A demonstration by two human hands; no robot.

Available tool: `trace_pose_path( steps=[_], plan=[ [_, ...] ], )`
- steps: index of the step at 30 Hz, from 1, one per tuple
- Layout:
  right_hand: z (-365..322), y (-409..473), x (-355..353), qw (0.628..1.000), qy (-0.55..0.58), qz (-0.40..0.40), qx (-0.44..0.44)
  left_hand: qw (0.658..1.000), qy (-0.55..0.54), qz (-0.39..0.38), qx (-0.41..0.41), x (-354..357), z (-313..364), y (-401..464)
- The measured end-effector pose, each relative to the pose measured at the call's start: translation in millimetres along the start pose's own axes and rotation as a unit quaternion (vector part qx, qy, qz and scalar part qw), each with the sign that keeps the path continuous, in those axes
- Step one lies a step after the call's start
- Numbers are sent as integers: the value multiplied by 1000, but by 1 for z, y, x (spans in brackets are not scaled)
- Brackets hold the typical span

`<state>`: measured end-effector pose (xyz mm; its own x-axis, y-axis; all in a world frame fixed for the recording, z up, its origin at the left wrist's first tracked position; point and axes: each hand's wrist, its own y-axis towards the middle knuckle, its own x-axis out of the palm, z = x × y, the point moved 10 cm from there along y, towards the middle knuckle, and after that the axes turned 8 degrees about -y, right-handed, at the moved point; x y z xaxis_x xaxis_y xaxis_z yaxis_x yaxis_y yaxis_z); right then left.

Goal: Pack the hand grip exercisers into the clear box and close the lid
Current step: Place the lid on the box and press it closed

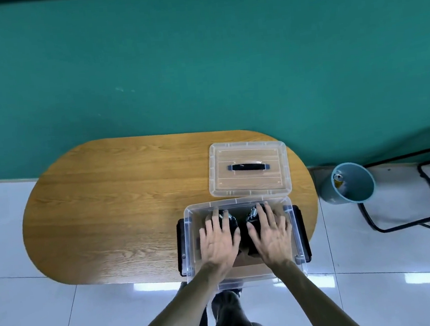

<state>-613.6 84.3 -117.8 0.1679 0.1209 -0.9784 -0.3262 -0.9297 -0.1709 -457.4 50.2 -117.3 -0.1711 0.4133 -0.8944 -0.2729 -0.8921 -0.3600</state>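
Against a teal wall, two hand grip exercisers [239, 222] sat inside the clear box [190, 244] on an oval wooden table [108, 212], the left hand [220, 241] and right hand [269, 236] spread flat upon them, gripping seemingly nothing. Packing looked nearly finished; next, the lid [248, 168], lying just beyond the fingertips, needed fetching.

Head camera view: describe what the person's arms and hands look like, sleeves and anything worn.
Both forearms are bare as far up as the frame shows; no sleeves reach them. The left hand and right hand wear no gloves, and no rings, watch or bands are visible. The fingers are long, slim and uncovered. No markings can be made out clearly.
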Motion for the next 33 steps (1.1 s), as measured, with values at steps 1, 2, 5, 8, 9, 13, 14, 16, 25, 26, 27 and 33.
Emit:
trace_pose_path(
  steps=[1, 2, 5, 8, 9, 13, 14, 16, 25, 26, 27, 33],
  plan=[
    [-1, -1, -6, 1000, 3, 2, -2, 1000, 2, 1, 22, -8, 4, 0],
    [-2, -2, -11, 1000, 5, 3, -8, 999, 4, -2, 41, -14, 7, 0],
    [-6, 1, -26, 1000, -5, 5, -25, 997, 17, 1, 71, -33, 8, 6],
    [-9, 6, -45, 999, -27, 18, -24, 994, 48, 23, 93, -52, 5, 15],
    [-10, 8, -52, 999, -37, 22, -21, 993, 51, 27, 99, -57, 4, 18],
    [-10, 16, -67, 997, -72, 7, -18, 994, 46, 41, 88, -69, -10, 32],
    [-9, 19, -69, 997, -82, 3, -15, 995, 41, 45, 82, -73, -15, 35],
    [-6, 25, -75, 996, -94, 0, -10, 995, 38, 49, 83, -79, -20, 42],
    [37, 85, -67, 995, -97, -10, -9, 994, 61, 55, 79, -81, -32, 103],
    [44, 94, -60, 994, -102, -22, -13, 993, 68, 53, 81, -76, -33, 113],
    [53, 103, -51, 994, -106, -31, -16, 993, 70, 52, 79, -71, -34, 123],
    [95, 146, -7, 989, -118, -83, -19, 997, 42, 26, 51, -25, -48, 167]
  ],
)
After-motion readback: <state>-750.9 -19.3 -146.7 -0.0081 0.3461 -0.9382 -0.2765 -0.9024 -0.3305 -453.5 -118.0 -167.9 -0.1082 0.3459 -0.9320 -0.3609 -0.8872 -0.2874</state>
